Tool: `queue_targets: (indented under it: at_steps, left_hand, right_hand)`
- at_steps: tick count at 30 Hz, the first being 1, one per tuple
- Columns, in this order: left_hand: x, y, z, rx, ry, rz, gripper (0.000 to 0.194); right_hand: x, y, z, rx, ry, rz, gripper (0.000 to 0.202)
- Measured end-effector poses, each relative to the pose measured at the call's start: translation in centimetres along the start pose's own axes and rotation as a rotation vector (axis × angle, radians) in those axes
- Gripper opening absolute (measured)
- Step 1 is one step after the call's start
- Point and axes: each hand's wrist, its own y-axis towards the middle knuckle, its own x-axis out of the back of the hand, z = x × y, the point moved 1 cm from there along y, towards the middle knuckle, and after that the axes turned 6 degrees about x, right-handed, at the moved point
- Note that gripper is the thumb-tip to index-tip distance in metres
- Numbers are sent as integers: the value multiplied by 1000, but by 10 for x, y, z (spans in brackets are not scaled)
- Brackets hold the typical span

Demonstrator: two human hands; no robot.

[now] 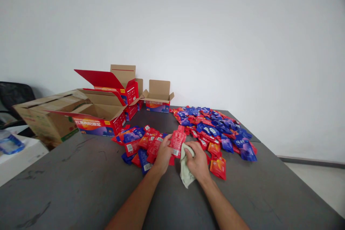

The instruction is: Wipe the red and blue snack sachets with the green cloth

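- I'm seeing left hand [163,156] pinching a flat red foil pouch [177,141] above the grey table [81,187].
- Right hand [198,161], fingers curled, is gripping a soft pale cloth [185,172] against it.
- Glossy pouch pile [215,125] is lying just beyond.

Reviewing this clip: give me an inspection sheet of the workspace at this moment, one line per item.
Surface: dark grey table, scuffed with pale marks.
Job's things: red pouch held upright in the left hand; pale green cloth in the right hand, against the pouch's lower edge.
Clutter: small pile of red and blue pouches to the left of the hands, larger pile to the right; open red printed cartons and a brown cardboard box at the table's left rear.
Hands: both bare, both gripping.
Cables: nothing seen.
Surroundings: white wall; black chair far left; white side surface with a blue-tinted packet.
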Motion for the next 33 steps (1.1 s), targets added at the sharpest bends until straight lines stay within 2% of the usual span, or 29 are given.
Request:
queue_targets:
  at_steps: [2, 4, 10, 13, 18, 22, 24, 28, 33]
  left_hand:
    - [3, 0, -1, 26, -36, -72, 72]
    - [5, 0, -1, 36, -60, -95, 68]
    - [-1, 1, 7, 91, -71, 75, 41]
    - [-7, 0, 12, 94, -103, 133, 34]
    - [-7, -2, 9, 97, -249, 65, 47]
    - [-5, -6, 2, 163, -304, 143, 57]
    - [-6, -8, 0, 191, -266, 195, 66]
    - [-9, -11, 1, 190, -170, 345, 84]
    - [-12, -14, 3, 230, -173, 451, 85]
  right_hand:
    - [0, 0, 1, -8, 18, 0, 19]
    - [-2, -1, 4, -7, 40, 6, 19]
    - [-7, -3, 10, 25, 87, -29, 19]
    - [-6, -3, 9, 53, 97, -44, 19]
    - [-11, -5, 8, 147, 94, 61, 22]
    - [-15, -7, 8, 158, 56, 122, 25]
    - [-14, -6, 7, 123, 23, 86, 26]
    - [1, 1, -5, 15, -93, -84, 26]
    - [19, 9, -17, -51, -213, -233, 27]
